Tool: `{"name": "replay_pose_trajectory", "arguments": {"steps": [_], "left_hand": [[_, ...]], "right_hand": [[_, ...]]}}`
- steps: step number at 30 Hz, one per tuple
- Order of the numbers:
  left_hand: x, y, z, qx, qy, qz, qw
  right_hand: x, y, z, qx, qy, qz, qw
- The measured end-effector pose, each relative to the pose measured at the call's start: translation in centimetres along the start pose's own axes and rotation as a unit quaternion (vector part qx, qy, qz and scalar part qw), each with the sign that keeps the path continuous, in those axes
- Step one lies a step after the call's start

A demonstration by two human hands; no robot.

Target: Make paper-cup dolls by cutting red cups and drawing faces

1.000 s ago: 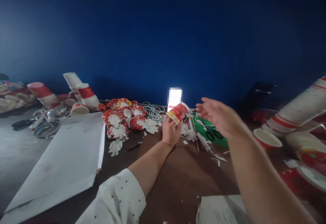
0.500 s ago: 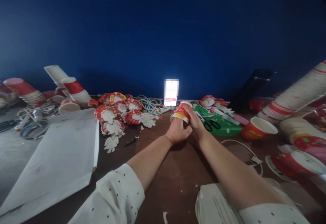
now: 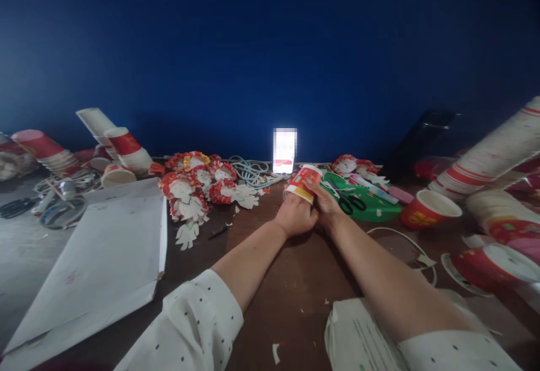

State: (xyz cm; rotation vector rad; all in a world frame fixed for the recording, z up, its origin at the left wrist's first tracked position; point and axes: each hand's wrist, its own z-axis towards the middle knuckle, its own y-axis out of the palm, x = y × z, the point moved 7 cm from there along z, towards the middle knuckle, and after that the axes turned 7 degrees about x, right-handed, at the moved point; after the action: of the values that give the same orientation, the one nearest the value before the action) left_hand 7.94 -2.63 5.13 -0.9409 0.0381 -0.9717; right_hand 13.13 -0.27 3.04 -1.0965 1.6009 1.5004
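Note:
A red, yellow and white paper cup point(image 3: 302, 182) is held tilted above the middle of the brown table, its base end up and away from me. My left hand point(image 3: 295, 215) is at the cup's lower, near end; its fingertips are hidden, and I cannot tell whether they are inside the cup. Wrapped along the cup's right side is my right hand point(image 3: 325, 202), with the fingers partly hidden behind it. Just right of the hands, black-handled scissors point(image 3: 351, 204) lie on a green sheet point(image 3: 371, 211).
Red-and-white paper cutouts with hand shapes point(image 3: 189, 191) lie left of centre. A lit phone point(image 3: 284, 152) stands at the back. A white board point(image 3: 109, 247) is at left, a red cup point(image 3: 430, 209) and long cup stack point(image 3: 489, 152) at right, a cloth bundle point(image 3: 354, 331) in front.
The cup has turned slightly in my hands, showing more of its red side with a green mark. My left hand has rolled with its thumb tucked closer in. The view has shifted slightly.

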Motion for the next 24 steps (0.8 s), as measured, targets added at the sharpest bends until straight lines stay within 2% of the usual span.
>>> {"name": "replay_pose_trajectory", "arguments": {"steps": [4,6,7,8,9,11,12,13,14,15,16,18,21,23,24], "left_hand": [[0.4,-1.4,0.1,0.059,0.012,-0.116,0.991],[-0.5,-2.1,0.2,0.1,-0.046,-0.225,0.968],[-1.3,-2.2,0.3,0.118,-0.1,-0.296,0.943],[-2.2,-1.9,0.2,0.13,-0.169,-0.376,0.902],[-3.2,-1.3,0.0,0.135,-0.244,-0.461,0.842],[-4.3,0.3,-0.5,0.122,-0.371,-0.613,0.687],[-4.4,1.0,-0.7,0.111,-0.413,-0.666,0.612],[-4.5,1.4,-0.9,0.102,-0.438,-0.703,0.55],[-4.6,1.6,-0.9,0.098,-0.452,-0.728,0.505],[-4.7,1.5,-0.9,0.096,-0.459,-0.746,0.474],[-4.9,1.4,-0.9,0.098,-0.46,-0.758,0.451],[-5.4,1.2,-0.8,0.111,-0.458,-0.774,0.424],[-6.6,1.0,-0.7,0.144,-0.446,-0.785,0.405],[-7.2,1.1,-0.7,0.164,-0.439,-0.789,0.397],[-7.5,1.2,-0.7,0.172,-0.439,-0.789,0.393]], "right_hand": [[-1.2,-1.3,1.0,0.022,-0.048,0.019,0.998],[-1.6,-2.0,1.4,0.047,-0.067,0.022,0.996],[-1.7,-2.2,1.5,0.055,-0.075,0.021,0.995],[-1.7,-2.3,1.5,0.058,-0.082,0.018,0.995],[-1.7,-2.1,1.4,0.055,-0.09,0.014,0.994],[-1.7,-1.6,1.1,0.045,-0.109,0.004,0.993],[-1.7,-1.3,1.0,0.043,-0.121,-0.003,0.992],[-1.7,-1.0,0.7,0.044,-0.134,-0.014,0.99],[-1.7,-0.7,0.6,0.043,-0.143,-0.031,0.988],[-1.7,-0.5,0.4,0.043,-0.151,-0.051,0.986],[-1.7,-0.2,0.3,0.043,-0.159,-0.073,0.984],[-2.1,0.3,0.2,0.043,-0.183,-0.115,0.975],[-3.9,0.0,0.1,0.075,-0.249,-0.169,0.951],[-6.1,-1.0,-0.1,0.127,-0.288,-0.242,0.918],[-7.4,-1.7,-0.2,0.158,-0.293,-0.315,0.889]]}}
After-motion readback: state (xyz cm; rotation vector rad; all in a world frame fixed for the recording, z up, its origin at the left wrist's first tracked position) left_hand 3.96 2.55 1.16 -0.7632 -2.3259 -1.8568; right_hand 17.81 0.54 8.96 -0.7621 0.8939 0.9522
